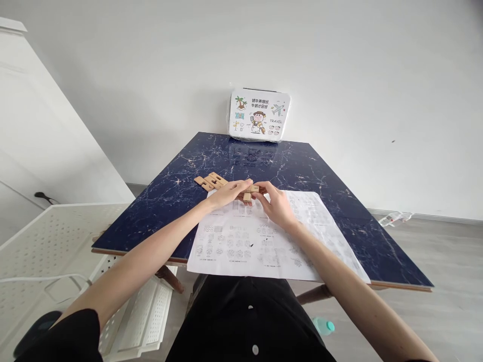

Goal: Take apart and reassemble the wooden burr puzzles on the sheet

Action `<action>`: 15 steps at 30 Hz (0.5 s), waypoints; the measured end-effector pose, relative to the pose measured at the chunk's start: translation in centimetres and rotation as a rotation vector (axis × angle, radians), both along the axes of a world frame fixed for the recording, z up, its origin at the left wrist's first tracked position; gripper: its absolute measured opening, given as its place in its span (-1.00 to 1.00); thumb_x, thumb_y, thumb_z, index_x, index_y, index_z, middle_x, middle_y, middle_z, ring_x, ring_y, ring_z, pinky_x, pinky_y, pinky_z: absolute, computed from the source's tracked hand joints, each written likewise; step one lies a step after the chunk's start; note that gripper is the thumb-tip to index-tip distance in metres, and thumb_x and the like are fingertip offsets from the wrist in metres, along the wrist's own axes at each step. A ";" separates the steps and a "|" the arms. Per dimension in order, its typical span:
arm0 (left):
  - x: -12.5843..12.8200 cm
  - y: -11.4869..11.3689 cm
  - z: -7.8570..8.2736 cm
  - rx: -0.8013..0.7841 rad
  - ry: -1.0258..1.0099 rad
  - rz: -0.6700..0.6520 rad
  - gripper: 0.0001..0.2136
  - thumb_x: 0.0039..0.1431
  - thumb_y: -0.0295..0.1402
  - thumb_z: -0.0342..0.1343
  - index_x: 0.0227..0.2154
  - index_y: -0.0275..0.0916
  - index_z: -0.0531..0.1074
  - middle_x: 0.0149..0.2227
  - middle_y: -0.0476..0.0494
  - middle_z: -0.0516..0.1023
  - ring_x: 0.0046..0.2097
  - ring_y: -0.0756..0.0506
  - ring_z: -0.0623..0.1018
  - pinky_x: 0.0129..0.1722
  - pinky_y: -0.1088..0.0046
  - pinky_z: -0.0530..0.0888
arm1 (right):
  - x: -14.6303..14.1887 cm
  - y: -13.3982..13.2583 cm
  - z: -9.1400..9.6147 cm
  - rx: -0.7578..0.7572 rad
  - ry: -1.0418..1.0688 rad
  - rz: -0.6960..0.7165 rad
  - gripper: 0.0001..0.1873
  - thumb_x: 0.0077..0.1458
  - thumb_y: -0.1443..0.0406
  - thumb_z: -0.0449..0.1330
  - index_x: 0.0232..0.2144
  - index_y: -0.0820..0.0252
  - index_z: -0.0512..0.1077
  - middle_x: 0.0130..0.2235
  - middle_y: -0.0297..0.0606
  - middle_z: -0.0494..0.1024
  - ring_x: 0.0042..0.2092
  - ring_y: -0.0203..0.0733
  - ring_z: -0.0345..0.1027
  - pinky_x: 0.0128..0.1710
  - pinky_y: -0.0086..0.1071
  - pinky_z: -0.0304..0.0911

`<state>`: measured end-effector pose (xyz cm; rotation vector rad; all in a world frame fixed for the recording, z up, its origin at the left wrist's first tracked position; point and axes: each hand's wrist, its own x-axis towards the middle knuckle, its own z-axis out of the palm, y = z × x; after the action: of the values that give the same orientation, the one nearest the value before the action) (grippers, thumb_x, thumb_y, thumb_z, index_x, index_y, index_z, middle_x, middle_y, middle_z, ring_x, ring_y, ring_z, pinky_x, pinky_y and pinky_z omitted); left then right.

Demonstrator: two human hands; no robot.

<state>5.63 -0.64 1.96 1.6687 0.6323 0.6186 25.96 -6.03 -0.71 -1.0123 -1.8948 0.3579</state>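
Both my hands meet over the far edge of a printed sheet of diagrams (241, 246). Between them is a small cluster of wooden puzzle blocks (247, 196), held just above or on the paper. My left hand (229, 192) closes on it from the left, its thumb and fingers around the pieces. From the right, my right hand (277, 203) pinches the same cluster between thumb and fingers. Parts of the blocks are hidden behind my fingers. Beside my left hand lie several flat wooden pieces with cut-outs (204, 184), partly overlapping.
A white cartoon-printed case (259, 114) stands against the wall at the back of the dark blue marbled table (181, 173). A white perforated rack (56, 234) with a cable is at the left. On the floor are a bottle with a teal cap (323, 326) and clear packaging (395, 218).
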 end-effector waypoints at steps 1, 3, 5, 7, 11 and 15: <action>0.0 0.1 0.0 -0.024 0.000 -0.010 -0.46 0.34 0.18 0.00 -0.09 -0.23 0.56 -0.20 -0.20 0.64 -0.23 -0.14 0.64 -0.12 0.27 0.57 | 0.0 0.0 0.0 0.005 -0.021 -0.001 -0.68 0.42 0.03 0.01 -0.01 0.05 0.39 -0.15 -0.11 0.59 -0.15 -0.01 0.49 -0.12 -0.17 0.38; 0.0 0.3 -0.1 -0.043 0.001 -0.022 -0.45 0.35 0.18 -0.02 -0.10 -0.23 0.56 -0.23 -0.20 0.62 -0.26 -0.12 0.62 -0.14 0.27 0.56 | 0.0 0.0 0.0 0.011 -0.051 0.001 -0.66 0.43 0.02 0.00 0.00 0.05 0.40 -0.14 -0.11 0.58 -0.15 -0.01 0.48 -0.12 -0.16 0.38; -0.1 0.5 -0.3 -0.020 0.011 -0.013 -0.48 0.36 0.16 -0.01 -0.14 -0.23 0.55 -0.28 -0.17 0.60 -0.28 -0.10 0.59 -0.13 0.28 0.55 | 0.1 0.0 0.0 0.009 -0.057 -0.001 -0.65 0.43 0.01 0.01 0.01 0.06 0.40 -0.14 -0.11 0.57 -0.16 -0.02 0.47 -0.13 -0.17 0.38; -0.2 0.5 -0.4 0.030 0.025 0.016 -0.51 0.36 0.14 0.00 -0.19 -0.22 0.53 -0.34 -0.12 0.55 -0.29 -0.09 0.57 -0.14 0.29 0.53 | 0.1 0.0 0.0 0.008 -0.050 -0.008 -0.64 0.43 0.00 0.02 0.00 0.07 0.40 -0.14 -0.10 0.57 -0.17 -0.02 0.46 -0.14 -0.17 0.38; -0.4 0.4 -0.3 0.142 0.084 0.068 -0.52 0.38 0.15 -0.02 -0.26 -0.21 0.47 -0.43 -0.06 0.47 -0.35 -0.08 0.52 -0.22 0.32 0.48 | 0.2 0.2 -0.1 0.008 -0.048 -0.007 -0.63 0.42 -0.01 0.02 0.00 0.08 0.40 -0.14 -0.09 0.56 -0.18 -0.02 0.45 -0.16 -0.16 0.38; -0.5 0.0 0.0 0.172 0.093 0.040 -0.53 0.38 0.13 -0.01 -0.08 -0.20 0.46 -0.24 -0.15 0.58 -0.22 -0.12 0.60 -0.15 0.30 0.51 | 0.2 0.2 0.0 -0.041 -0.012 0.011 -0.62 0.36 -0.05 0.11 -0.02 0.08 0.42 -0.13 -0.09 0.57 -0.18 -0.02 0.46 -0.15 -0.13 0.41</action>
<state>5.11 -0.67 1.95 1.8569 0.6971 0.6419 26.14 -5.79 -0.73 -1.0335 -1.9110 0.3994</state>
